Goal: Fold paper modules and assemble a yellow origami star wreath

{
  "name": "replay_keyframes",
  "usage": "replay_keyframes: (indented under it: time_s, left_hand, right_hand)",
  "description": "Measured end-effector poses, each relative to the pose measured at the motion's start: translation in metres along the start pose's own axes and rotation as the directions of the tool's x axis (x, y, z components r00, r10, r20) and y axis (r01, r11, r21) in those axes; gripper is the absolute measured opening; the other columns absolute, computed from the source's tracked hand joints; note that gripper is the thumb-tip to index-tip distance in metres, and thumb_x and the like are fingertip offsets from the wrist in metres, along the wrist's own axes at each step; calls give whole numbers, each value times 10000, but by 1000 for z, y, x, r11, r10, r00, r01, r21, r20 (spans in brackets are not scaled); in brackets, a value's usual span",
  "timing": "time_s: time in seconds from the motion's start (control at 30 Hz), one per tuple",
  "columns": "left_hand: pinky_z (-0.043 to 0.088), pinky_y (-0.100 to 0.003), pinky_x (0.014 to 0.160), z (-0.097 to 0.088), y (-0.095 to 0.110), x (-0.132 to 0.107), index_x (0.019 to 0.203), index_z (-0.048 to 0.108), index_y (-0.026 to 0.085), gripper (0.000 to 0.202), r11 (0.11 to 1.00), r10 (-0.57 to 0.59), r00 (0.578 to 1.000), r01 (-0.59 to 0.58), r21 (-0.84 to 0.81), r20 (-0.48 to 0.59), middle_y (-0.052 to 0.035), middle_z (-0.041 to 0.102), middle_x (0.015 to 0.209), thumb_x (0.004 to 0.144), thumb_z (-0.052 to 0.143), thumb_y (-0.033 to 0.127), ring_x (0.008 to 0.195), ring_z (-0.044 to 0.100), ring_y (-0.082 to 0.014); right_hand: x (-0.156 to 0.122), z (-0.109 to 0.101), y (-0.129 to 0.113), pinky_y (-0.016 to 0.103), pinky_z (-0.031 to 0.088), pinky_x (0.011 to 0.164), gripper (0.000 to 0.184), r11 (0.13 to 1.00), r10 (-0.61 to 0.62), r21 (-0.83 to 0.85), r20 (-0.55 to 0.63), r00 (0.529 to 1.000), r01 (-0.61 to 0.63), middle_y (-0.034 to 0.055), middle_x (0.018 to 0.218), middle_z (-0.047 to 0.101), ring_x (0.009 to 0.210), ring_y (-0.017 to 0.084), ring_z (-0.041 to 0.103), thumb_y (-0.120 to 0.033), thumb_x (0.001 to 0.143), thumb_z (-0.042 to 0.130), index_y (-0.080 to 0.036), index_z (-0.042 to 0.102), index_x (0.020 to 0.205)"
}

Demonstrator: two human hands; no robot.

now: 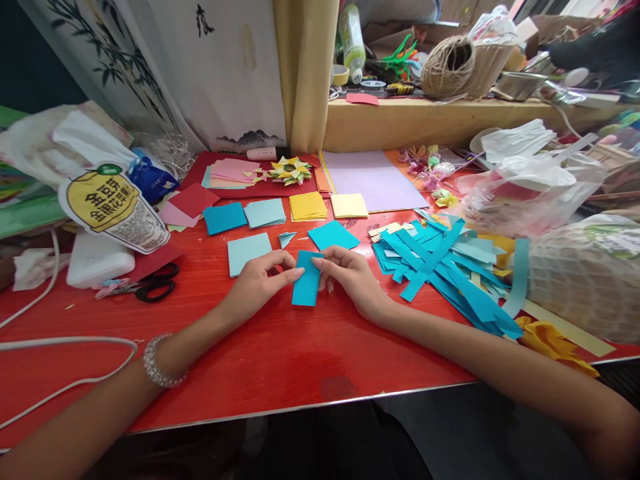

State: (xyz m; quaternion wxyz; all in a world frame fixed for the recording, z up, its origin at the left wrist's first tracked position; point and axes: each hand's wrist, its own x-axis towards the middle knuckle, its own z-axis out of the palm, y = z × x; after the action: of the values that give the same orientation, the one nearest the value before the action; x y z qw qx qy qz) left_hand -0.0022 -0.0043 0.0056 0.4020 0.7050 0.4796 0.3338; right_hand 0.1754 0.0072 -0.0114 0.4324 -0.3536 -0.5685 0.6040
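Note:
Between my two hands is a blue paper rectangle [305, 283], taller than wide, which looks folded in half. My left hand [267, 272] pinches its left edge with thumb and fingertips. At its upper right edge, my right hand [349, 272] grips it the same way. Just beyond lie a small light-blue folded triangle [287, 239] and a blue square sheet [334, 235]. A light-blue stack of squares [249, 251] sits beside my left hand. Farther back are stacks of blue [225, 218], pale blue [265, 213], yellow [308, 207] and cream [349, 205] paper squares.
Blue paper strips [440, 260] are heaped right of my right hand. Black-handled scissors [156, 285] lie at left, near a white cable [75, 341]. Behind stand a yellow-green folded paper ring [291, 171] and a lilac sheet [373, 180]. Plastic bags [530, 180] crowd the right side.

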Motion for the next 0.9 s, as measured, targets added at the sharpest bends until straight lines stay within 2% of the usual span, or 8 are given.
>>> replay_keyframes:
  time_s: [0.1,0.2,0.43,0.57,0.7,0.8,0.9]
  left_hand:
    - [387,-232,626,2,1,0,734,525,182,203,1000,-17,1000,17,20,2,23,505,716,809,531,371,674,465,-118]
    - [401,-234,632,3,1,0,764,546,187,213,1000,-10,1000,11,20,-18,16,541,744,815,524,392,699,497,-126]
    - [410,-240,651,3,1,-2,748,556,180,208,1000,26,990,-28,-10,-137,3,552,758,819,527,373,729,511,-135]
    - [406,-246,660,4,2,-3,745,543,184,205,999,40,996,-38,33,-78,6,551,763,824,524,372,736,507,-133]
    - [377,-246,643,5,3,-4,722,556,183,205,982,128,991,-123,146,-26,3,552,752,835,521,350,730,497,-128]
    - [367,-248,621,5,2,-4,692,551,181,223,980,141,987,-128,151,-78,4,539,719,835,521,350,698,482,-127]
    - [377,-252,631,4,2,-4,693,541,182,219,993,97,980,-83,85,-175,5,528,713,828,523,353,682,470,-128]
  right_hand:
    - [-1,-1,1,187,358,439,203,998,10,-63,41,999,-8,-61,502,516,413,59,486,-340,812,551,-166,499,721]
    - [-4,0,2,190,334,417,216,989,33,-145,110,993,-17,-64,535,490,390,52,479,-341,818,543,-164,487,707]
    - [-4,0,0,217,429,531,232,981,105,-185,272,957,-55,-11,636,572,535,95,596,-348,856,482,-146,530,754]
    - [-6,0,-2,219,420,529,247,966,118,-256,295,948,-40,-19,578,569,505,100,591,-346,864,466,-145,531,735]
    - [-8,1,-4,218,405,546,280,932,139,-363,317,938,-15,-11,532,590,519,103,586,-353,881,434,-141,566,755]
    - [-8,1,-5,218,397,548,304,929,141,-371,325,935,-11,-5,531,604,522,104,580,-387,872,447,-146,548,717]
    - [-7,0,-8,219,391,557,334,929,144,-371,346,927,-6,0,518,613,530,106,569,-423,861,460,-152,515,673]
